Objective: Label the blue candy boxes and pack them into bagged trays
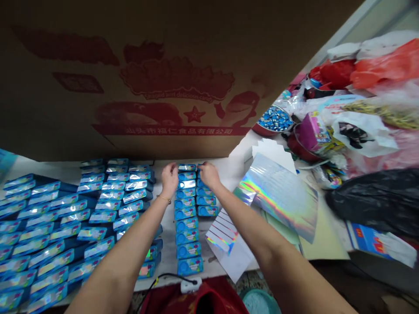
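Blue boxes with shiny label strips stand in rows on a white table. My left hand (170,176) is at the far end of the middle column, its fingers bent and drawn together beside the farthest blue box (186,167). What its fingertips hold, if anything, is too small to make out. On the other side of that box, my right hand (209,175) has its fingers curled round the edge of a blue box at the head of a shorter column (206,200). Most of that box is hidden by the fingers.
A large cardboard carton (170,109) walls off the back. Many more blue boxes (59,218) fill the left. Holographic sheets (284,196) and white label sheets (225,240) lie right. Beyond are a bowl of blue pieces (275,118) and plastic bags (363,135). A power socket (190,284) sits at the front edge.
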Demonstrator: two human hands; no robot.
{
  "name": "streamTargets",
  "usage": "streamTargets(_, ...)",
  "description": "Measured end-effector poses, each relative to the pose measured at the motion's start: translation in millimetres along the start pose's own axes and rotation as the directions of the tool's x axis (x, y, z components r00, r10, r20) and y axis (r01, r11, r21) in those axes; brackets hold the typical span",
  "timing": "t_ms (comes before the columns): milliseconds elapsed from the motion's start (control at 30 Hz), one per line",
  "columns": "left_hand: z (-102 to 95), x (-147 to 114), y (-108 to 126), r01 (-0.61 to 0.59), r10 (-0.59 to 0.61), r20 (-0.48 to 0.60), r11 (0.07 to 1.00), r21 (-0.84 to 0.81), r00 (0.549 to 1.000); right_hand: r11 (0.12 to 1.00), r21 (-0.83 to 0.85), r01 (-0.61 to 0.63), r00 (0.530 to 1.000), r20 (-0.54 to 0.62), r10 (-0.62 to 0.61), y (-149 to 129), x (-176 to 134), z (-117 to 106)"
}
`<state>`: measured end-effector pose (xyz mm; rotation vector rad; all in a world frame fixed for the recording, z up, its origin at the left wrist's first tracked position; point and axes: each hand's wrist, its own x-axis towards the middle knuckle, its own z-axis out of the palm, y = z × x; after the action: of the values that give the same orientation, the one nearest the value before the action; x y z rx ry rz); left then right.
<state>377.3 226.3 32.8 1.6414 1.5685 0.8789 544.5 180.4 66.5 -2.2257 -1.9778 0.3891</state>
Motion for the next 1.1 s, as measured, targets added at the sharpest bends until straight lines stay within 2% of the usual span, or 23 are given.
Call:
streamTargets(33,3.2,-14,12,-0.066,0.069,0.085,0.997,-0.030,0.994,0.999,0.041,-0.016,0.999,-0.033,0.017,17,-6,-10)
streamTargets(67,8.2,-29,25,-0.123,0.131,0.210,0.991,-0.053,0.969,0.998,0.068,-0.007,0.998,-0.066,0.011,35,-14,-21)
streamTargets(100,14.7,-46,37,-0.163,0.173,0.359,0.985,-0.059,0.917,0.997,0.078,0.021,0.996,-0.083,-0.015,55,-24,-32)
streamTargets(167,30.9,-79,58,-0.238,0.201,0.601,0.971,-0.019,0.774,0.993,0.056,0.102,0.995,-0.029,-0.100,90,-46,-51)
streamTargets(200,39.7,-93,66,-0.288,0.210,0.666,0.958,0.008,0.716,0.989,0.034,0.144,0.989,0.041,-0.145,104,-57,-57)
streamTargets(233,48.4,-106,73,-0.342,0.222,0.701,0.939,0.034,0.678,0.983,0.009,0.184,0.974,0.132,-0.184,115,-67,-60)
streamTargets(300,64.3,-123,82,-0.446,0.251,0.723,0.891,0.088,0.643,0.967,-0.052,0.248,0.923,0.316,-0.220,127,-80,-56)
streamTargets(367,76.7,-132,87,-0.515,0.240,0.737,0.841,0.168,0.632,0.950,-0.122,0.288,0.871,0.446,-0.207,130,-86,-41)
streamTargets(433,85.0,-136,89,-0.550,0.191,0.752,0.793,0.260,0.631,0.930,-0.190,0.315,0.841,0.510,-0.180,130,-86,-23)
streamTargets(567,93.0,-143,92,-0.560,0.140,0.746,0.753,0.347,0.651,0.911,-0.224,0.346,0.846,0.494,-0.199,137,-90,-4)
streamTargets(667,97.4,-144,92,-0.447,0.105,0.708,0.837,0.317,0.699,0.919,-0.117,0.377,0.845,0.449,-0.289,145,-97,-10)
streamTargets(733,99.5,-139,92,-0.320,0.077,0.704,0.922,0.220,0.706,0.918,-0.033,0.394,0.866,0.348,-0.359,148,-102,-19)
streamTargets(800,99.1,-132,91,-0.229,0.080,0.708,0.966,0.118,0.702,0.892,-0.024,0.451,0.882,0.166,-0.441,147,-108,-27)
streamTargets(867,95.7,-123,90,-0.171,0.089,0.705,0.984,0.047,0.704,0.833,-0.105,0.543,0.836,-0.028,-0.549,145,-114,-31)
streamTargets(933,90.2,-117,88,-0.077,0.089,0.715,0.996,-0.049,0.693,0.769,-0.190,0.610,0.753,-0.162,-0.638,143,-119,-30)
streamTargets(1000,84.8,-113,85,0.065,0.091,0.726,0.981,-0.184,0.682,0.730,-0.228,0.644,0.695,-0.223,-0.683,142,-123,-25)
streamTargets(1100,81.2,-112,80,0.201,0.073,0.731,0.938,-0.281,0.678,0.732,-0.222,0.645,0.681,-0.269,-0.681,139,-126,-21)
